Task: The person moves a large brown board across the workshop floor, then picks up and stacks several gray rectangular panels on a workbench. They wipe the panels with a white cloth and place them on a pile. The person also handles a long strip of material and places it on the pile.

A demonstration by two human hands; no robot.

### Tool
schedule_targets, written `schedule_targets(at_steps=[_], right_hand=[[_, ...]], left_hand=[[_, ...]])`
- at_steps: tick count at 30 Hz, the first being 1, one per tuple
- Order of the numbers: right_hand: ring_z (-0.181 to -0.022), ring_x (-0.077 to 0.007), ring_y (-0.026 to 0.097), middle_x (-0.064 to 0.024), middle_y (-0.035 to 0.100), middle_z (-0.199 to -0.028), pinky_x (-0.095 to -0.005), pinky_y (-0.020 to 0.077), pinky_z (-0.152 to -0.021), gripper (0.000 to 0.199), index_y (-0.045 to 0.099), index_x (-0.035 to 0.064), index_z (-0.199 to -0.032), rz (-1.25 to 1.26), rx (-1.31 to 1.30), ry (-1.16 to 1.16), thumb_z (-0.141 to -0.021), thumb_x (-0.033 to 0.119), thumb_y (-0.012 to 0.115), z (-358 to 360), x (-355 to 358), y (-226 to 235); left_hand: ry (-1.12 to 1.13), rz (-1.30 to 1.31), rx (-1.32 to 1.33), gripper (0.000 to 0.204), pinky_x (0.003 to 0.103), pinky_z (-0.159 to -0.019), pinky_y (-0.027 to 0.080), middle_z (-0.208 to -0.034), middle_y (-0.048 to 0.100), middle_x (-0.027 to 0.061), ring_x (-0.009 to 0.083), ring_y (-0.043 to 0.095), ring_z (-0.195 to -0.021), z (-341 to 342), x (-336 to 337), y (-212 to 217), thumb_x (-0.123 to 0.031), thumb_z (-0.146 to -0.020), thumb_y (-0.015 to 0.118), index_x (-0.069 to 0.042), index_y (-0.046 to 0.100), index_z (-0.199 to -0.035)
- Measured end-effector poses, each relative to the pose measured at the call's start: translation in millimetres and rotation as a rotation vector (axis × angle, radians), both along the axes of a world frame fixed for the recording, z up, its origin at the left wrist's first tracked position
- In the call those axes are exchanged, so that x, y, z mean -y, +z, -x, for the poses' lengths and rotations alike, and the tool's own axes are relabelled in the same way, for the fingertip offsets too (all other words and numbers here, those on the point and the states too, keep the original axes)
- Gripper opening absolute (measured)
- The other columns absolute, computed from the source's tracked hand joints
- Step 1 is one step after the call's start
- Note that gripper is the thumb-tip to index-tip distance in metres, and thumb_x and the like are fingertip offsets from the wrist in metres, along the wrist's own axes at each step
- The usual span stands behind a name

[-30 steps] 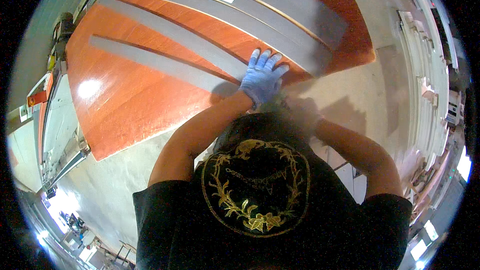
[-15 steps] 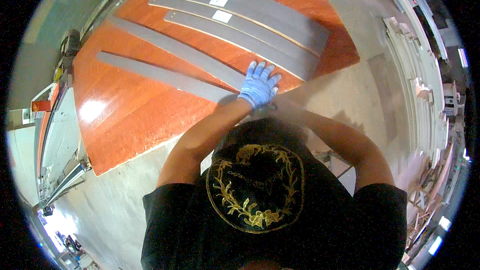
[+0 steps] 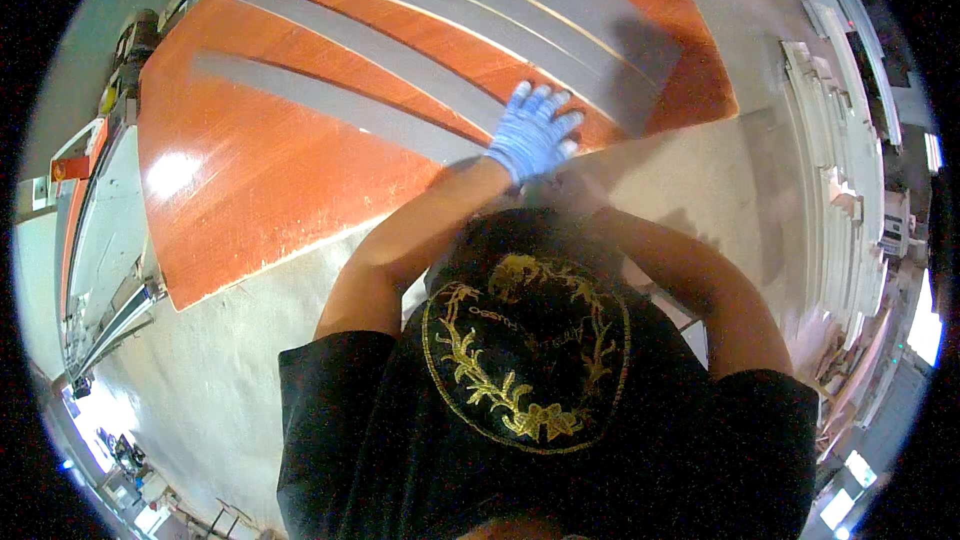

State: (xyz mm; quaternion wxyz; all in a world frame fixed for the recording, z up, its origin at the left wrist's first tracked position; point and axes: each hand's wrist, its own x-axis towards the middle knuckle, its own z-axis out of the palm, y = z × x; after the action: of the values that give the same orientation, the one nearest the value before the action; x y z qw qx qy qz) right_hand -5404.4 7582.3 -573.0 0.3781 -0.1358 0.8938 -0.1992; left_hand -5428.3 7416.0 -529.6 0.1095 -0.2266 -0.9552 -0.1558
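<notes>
My gloved left hand [image 3: 533, 132] lies flat, fingers spread, gripping nothing, on the grey strip [image 3: 340, 105] at 12 o'clock on the orange panel [image 3: 260, 200]; right hand hidden, cannot tell; four strips laid.

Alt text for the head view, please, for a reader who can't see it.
A person's left hand in a blue glove presses flat on the near end of a long grey strip, one of several lying on a glossy reddish-brown wooden panel over a pale floor. The right hand is hidden behind the black shirt with a gold wreath print.
</notes>
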Motion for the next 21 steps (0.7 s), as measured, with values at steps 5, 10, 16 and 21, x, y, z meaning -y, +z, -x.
schedule_targets(at_steps=[5, 10, 16, 21], right_hand=[[-0.089, -0.0331, 0.060, -0.0174, 0.063, -0.094, -0.0408, 0.0465, -0.077, 0.041, 0.061, 0.0097, -0.102, 0.182, -0.039, 0.045, -0.079, 0.043, 0.058, -5.5, -14.6, 7.7], [-0.088, -0.0348, 0.060, -0.0195, 0.063, -0.091, -0.0421, 0.0462, -0.077, 0.042, 0.061, 0.0066, -0.100, 0.152, -0.034, 0.004, -0.081, 0.043, 0.055, -10.4, -26.0, 41.3], [-0.086, -0.0360, 0.060, -0.0207, 0.063, -0.090, -0.0428, 0.0465, -0.077, 0.045, 0.061, 0.0050, -0.098, 0.090, -0.105, 0.031, -0.083, 0.046, 0.050, -8.1, -7.1, 60.4], [-0.087, -0.0339, 0.061, -0.0194, 0.063, -0.091, -0.0425, 0.0476, -0.076, 0.051, 0.062, 0.0060, -0.096, -0.088, -0.189, 0.086, -0.084, 0.052, 0.043, -4.0, 10.2, 62.4]], left_hand=[[0.126, -0.110, -0.128, 0.026, 0.046, -0.097, 0.032, -0.110, 0.053, 0.0078, 0.0290, 0.048, -0.106, -19.8, 86.1, 17.3, -0.029, -0.074, 0.061, -0.016, 0.060, -0.097], [0.161, -0.151, -0.064, 0.020, 0.045, -0.093, 0.036, -0.113, 0.054, 0.0097, 0.0339, 0.047, -0.107, -41.5, 122.4, 8.5, -0.027, -0.070, 0.064, -0.012, 0.061, -0.084], [0.155, -0.168, -0.094, 0.017, 0.045, -0.093, 0.036, -0.118, 0.053, 0.0107, 0.0346, 0.045, -0.111, -48.0, 120.8, 12.5, -0.024, -0.070, 0.064, -0.011, 0.061, -0.079], [0.157, -0.173, -0.103, 0.018, 0.045, -0.094, 0.036, -0.117, 0.054, 0.0091, 0.0343, 0.045, -0.112, -47.3, 122.5, 8.0, -0.023, -0.069, 0.063, -0.010, 0.061, -0.080]])
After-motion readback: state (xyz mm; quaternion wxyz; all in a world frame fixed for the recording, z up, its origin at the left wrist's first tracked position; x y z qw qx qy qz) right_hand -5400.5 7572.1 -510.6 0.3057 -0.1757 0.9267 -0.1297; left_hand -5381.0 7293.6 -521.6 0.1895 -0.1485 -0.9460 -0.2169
